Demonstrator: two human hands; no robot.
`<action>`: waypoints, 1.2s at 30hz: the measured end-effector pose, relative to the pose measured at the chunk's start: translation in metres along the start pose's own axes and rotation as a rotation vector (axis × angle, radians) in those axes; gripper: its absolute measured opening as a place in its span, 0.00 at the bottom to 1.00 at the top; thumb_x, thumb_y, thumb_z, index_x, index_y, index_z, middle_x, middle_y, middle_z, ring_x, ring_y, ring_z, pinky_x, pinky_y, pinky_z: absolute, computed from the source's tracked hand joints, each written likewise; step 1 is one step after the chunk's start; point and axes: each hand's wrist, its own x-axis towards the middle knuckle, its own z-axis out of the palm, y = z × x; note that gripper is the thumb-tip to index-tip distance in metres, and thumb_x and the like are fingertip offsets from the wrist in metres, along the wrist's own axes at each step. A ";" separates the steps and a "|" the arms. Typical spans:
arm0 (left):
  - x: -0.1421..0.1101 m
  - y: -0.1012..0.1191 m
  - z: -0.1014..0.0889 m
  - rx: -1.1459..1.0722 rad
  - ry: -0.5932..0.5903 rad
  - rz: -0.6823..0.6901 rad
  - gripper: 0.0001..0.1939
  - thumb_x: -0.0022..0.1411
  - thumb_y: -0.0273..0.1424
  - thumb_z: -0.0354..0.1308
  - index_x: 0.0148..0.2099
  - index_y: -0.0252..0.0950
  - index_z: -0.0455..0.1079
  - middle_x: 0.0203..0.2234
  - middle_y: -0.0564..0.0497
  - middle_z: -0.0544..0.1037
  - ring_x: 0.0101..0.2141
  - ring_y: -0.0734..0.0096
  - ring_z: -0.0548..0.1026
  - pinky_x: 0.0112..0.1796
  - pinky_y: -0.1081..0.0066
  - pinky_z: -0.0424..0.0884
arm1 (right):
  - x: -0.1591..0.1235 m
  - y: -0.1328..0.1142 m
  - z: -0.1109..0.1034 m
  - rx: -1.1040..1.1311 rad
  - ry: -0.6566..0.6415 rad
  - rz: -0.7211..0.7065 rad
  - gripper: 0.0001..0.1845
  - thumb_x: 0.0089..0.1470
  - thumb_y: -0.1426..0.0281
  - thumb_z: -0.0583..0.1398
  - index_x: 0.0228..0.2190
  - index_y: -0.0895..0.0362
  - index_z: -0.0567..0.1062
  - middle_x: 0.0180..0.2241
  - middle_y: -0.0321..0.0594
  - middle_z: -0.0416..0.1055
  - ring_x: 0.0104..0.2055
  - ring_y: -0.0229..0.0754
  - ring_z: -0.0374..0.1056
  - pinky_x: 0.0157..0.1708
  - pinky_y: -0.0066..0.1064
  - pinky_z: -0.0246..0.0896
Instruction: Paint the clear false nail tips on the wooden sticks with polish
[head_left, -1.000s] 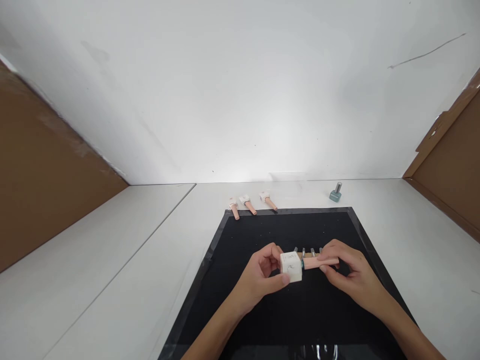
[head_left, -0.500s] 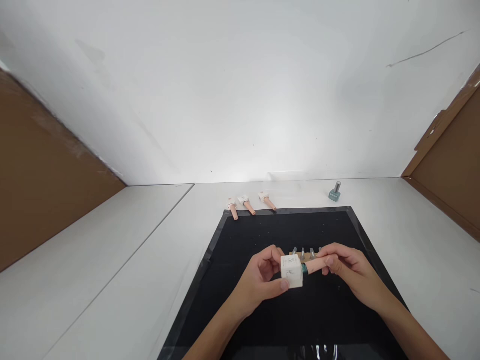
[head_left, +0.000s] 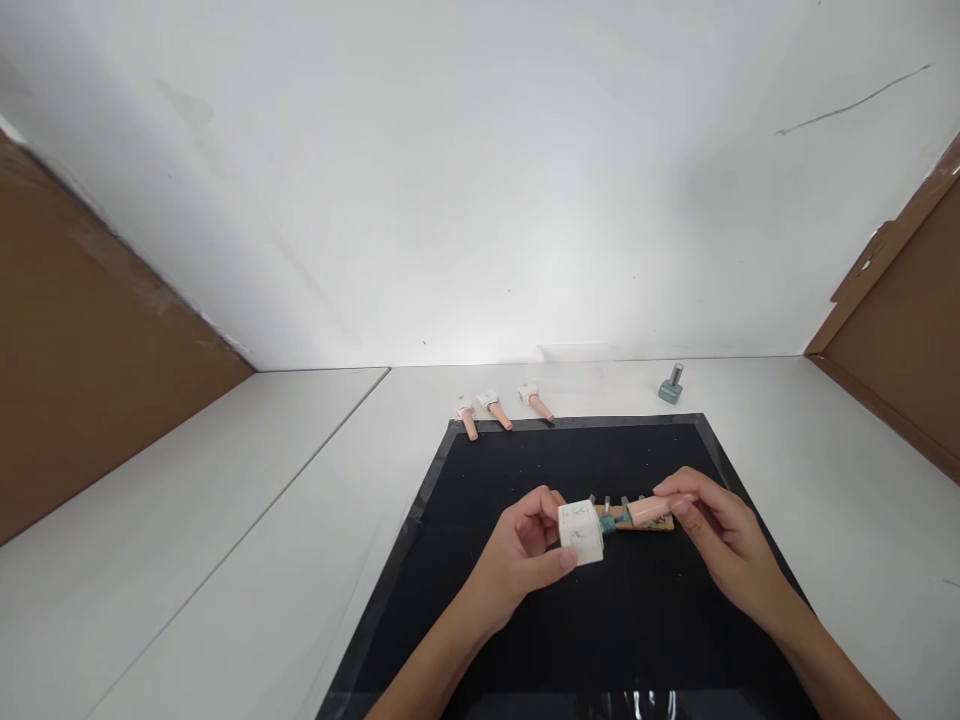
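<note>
My left hand grips a white, square nail polish bottle with writing on its sides, tilted so its green-smeared neck points right. In the fingers of my right hand is the long pink cap of the bottle. The cap is off the neck, with a thin dark stem, partly hidden, between the two. Behind them on the black mat lies a narrow tan strip bearing several small, shiny grey pieces; my hands and the cap cover part of it.
Three white bottles with pink caps, one of them a bottle on the right, lie along the far edge of the black mat. A green bottle with a silver cap stands at the back right. Brown panels flank the white table.
My right hand has drawn the pink cap up and right, away from the bottle's neck, exposing the stem. The bottle in my left hand has tilted and shifted slightly left and up.
</note>
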 end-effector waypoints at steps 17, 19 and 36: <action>0.000 0.001 0.000 -0.027 0.001 -0.009 0.23 0.43 0.41 0.70 0.26 0.36 0.59 0.23 0.57 0.63 0.23 0.79 0.60 0.26 0.78 0.60 | -0.002 0.000 -0.002 -0.037 0.028 -0.005 0.12 0.63 0.60 0.52 0.34 0.49 0.72 0.26 0.33 0.67 0.26 0.36 0.64 0.25 0.23 0.60; 0.000 0.001 0.000 -0.028 0.008 -0.009 0.23 0.43 0.41 0.70 0.26 0.36 0.58 0.23 0.57 0.63 0.23 0.79 0.60 0.26 0.78 0.60 | -0.002 0.000 -0.002 -0.038 0.023 -0.002 0.12 0.64 0.60 0.52 0.34 0.50 0.72 0.27 0.33 0.67 0.26 0.37 0.64 0.25 0.24 0.60; -0.001 0.004 0.000 -0.013 0.010 -0.012 0.23 0.43 0.42 0.70 0.26 0.36 0.59 0.23 0.57 0.62 0.23 0.78 0.59 0.25 0.77 0.59 | -0.001 -0.004 -0.003 -0.036 -0.024 -0.019 0.13 0.64 0.62 0.51 0.32 0.51 0.72 0.25 0.34 0.65 0.25 0.38 0.63 0.24 0.26 0.60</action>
